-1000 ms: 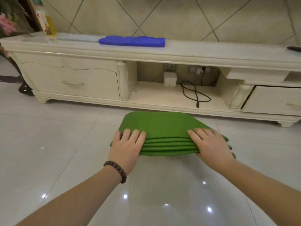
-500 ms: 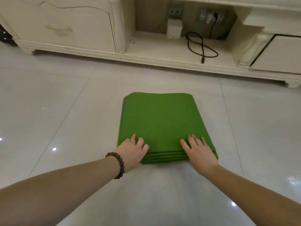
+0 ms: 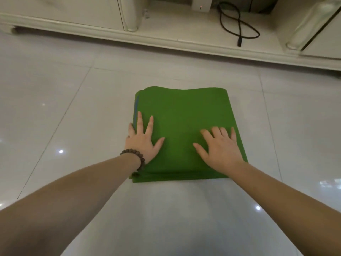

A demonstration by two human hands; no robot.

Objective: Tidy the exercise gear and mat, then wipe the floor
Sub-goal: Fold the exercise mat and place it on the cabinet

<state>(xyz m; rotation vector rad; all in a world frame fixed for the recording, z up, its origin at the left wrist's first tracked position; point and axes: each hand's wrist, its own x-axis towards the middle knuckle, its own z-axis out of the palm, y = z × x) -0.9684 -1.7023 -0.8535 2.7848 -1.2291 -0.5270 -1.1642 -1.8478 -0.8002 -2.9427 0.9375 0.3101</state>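
A green exercise mat [image 3: 184,111], folded into a thick square stack, lies flat on the glossy white tile floor [image 3: 55,111]. My left hand [image 3: 143,139], with a dark bead bracelet on its wrist, rests palm down on the mat's near left part, fingers spread, the little finger over the left edge. Over on the near right part, my right hand [image 3: 219,148] lies flat with fingers apart. Neither hand grips anything. The blue cloth is out of view.
A cream TV cabinet [image 3: 166,37] runs along the far side, its base just beyond the mat. On its open low shelf lie a looped black cable [image 3: 238,24] and a small white box [image 3: 200,4].
The mat went from held up at its near edge to lying flat on the floor. Both hands slid forward onto its top and spread out. The view tipped downward and closer.
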